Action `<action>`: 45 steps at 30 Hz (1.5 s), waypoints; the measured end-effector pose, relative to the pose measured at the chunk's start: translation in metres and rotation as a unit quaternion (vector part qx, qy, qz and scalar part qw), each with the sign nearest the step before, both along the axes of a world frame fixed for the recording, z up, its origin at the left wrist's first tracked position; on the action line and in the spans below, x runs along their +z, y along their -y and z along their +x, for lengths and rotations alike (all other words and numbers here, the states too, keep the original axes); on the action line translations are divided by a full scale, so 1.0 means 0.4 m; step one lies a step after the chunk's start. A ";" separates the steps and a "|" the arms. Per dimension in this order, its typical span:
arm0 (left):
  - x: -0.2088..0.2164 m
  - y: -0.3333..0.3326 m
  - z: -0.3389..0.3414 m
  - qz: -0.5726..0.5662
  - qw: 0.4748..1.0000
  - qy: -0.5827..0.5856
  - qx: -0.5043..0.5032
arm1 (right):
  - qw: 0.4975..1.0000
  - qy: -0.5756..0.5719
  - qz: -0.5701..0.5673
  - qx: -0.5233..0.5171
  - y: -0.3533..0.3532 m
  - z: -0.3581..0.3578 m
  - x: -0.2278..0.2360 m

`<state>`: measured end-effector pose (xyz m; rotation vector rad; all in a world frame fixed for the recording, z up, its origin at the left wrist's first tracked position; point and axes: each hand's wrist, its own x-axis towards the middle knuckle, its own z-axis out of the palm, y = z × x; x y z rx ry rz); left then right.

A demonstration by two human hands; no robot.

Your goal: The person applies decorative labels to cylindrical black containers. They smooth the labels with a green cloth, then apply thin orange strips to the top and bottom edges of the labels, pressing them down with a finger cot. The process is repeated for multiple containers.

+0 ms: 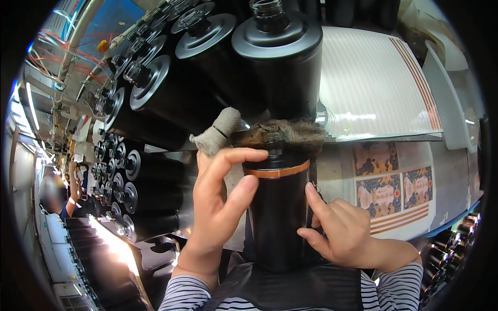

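A black glass bottle (pixel 276 212) stands upright close to my body, a copper-coloured band (pixel 277 171) around its shoulder. My left hand (pixel 220 194) is closed on its upper left side: the index finger reaches across to the neck and the thumb tip presses at the band. A pale cloth finger cover (pixel 218 132), tied with a dark elastic, sits on another finger of that hand. My right hand (pixel 345 230) is beside the bottle's right wall, index finger and thumb apart with their tips against it, the other fingers curled.
Big black bottles (pixel 275 41) with clear necks crowd the far side and the left. A striped transfer sheet (pixel 373 88) lies at far right, above a patterned printed sheet (pixel 386 186). Brown matted cloth (pixel 290 133) lies behind the bottle. Another person (pixel 70 199) is at far left.
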<state>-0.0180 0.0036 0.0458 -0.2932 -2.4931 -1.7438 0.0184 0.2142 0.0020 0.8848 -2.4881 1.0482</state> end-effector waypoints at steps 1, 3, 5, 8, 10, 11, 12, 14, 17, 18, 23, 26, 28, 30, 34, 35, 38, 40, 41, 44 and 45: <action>-0.008 0.005 -0.009 0.008 0.999 0.036 -0.005 | 1.000 -0.004 0.001 -0.001 -0.001 -0.001 -0.002; -0.018 0.005 -0.019 0.036 0.996 0.080 -0.012 | 1.000 -0.012 0.003 -0.002 0.000 -0.002 -0.008; -0.023 0.001 -0.016 0.078 0.992 0.100 -0.013 | 1.000 -0.016 0.001 -0.005 0.004 -0.002 -0.011; -0.025 -0.007 -0.026 0.091 0.993 0.066 -0.022 | 1.000 -0.016 -0.008 -0.006 0.009 -0.002 -0.015; -0.020 -0.014 -0.027 0.086 0.994 0.072 -0.021 | 1.000 -0.016 -0.011 -0.005 0.009 -0.002 -0.017; -0.017 -0.017 -0.027 0.083 0.994 0.074 -0.020 | 1.000 -0.017 -0.011 -0.004 0.009 -0.002 -0.016; -0.013 -0.020 -0.026 0.073 0.994 0.077 -0.015 | 1.000 -0.017 -0.011 -0.004 0.008 -0.001 -0.016; -0.012 -0.025 -0.028 0.050 0.996 0.066 -0.011 | 1.000 -0.015 -0.009 0.000 0.008 0.000 -0.015; -0.019 -0.036 -0.036 0.011 1.000 0.005 -0.015 | 1.000 -0.015 -0.006 -0.001 0.010 0.005 -0.015; -0.024 -0.040 -0.038 0.000 1.000 -0.015 -0.017 | 1.000 -0.016 -0.005 -0.003 0.011 0.007 -0.015; -0.025 -0.052 -0.030 -0.066 0.996 -0.051 0.019 | 0.999 0.001 0.035 0.009 0.005 0.015 0.014; -0.016 -0.046 -0.005 -0.167 0.981 -0.094 0.036 | 1.000 0.018 0.022 -0.003 0.000 0.017 0.017; -0.037 -0.036 0.036 -0.154 0.959 -0.217 0.095 | 1.000 0.016 -0.005 -0.020 0.006 0.017 0.022; -0.078 -0.027 0.081 0.053 0.990 -0.096 0.087 | 1.000 0.022 0.013 -0.010 0.014 0.022 0.020; -0.103 -0.056 0.116 0.216 0.974 0.042 0.046 | 0.999 0.045 0.026 -0.005 0.015 0.030 0.019; -0.124 -0.049 0.118 0.171 0.982 -0.025 0.076 | 0.999 0.049 0.018 -0.001 0.015 0.031 0.021; -0.083 -0.026 0.106 -0.128 0.977 -0.166 0.049 | 0.998 0.063 0.025 0.005 0.017 0.034 0.029; -0.047 -0.047 0.097 -0.180 0.965 -0.186 0.037 | 0.997 0.069 0.031 0.004 0.019 0.036 0.033; -0.031 -0.046 0.093 -0.241 0.951 -0.191 0.007 | 0.997 0.069 0.028 0.003 0.018 0.038 0.034; 0.006 -0.064 0.081 -0.332 0.920 -0.203 -0.039 | 0.995 0.096 0.012 0.003 0.014 0.041 0.048; 0.013 -0.077 0.074 -0.354 0.909 -0.213 -0.048 | 0.993 0.117 0.002 0.009 0.008 0.034 0.054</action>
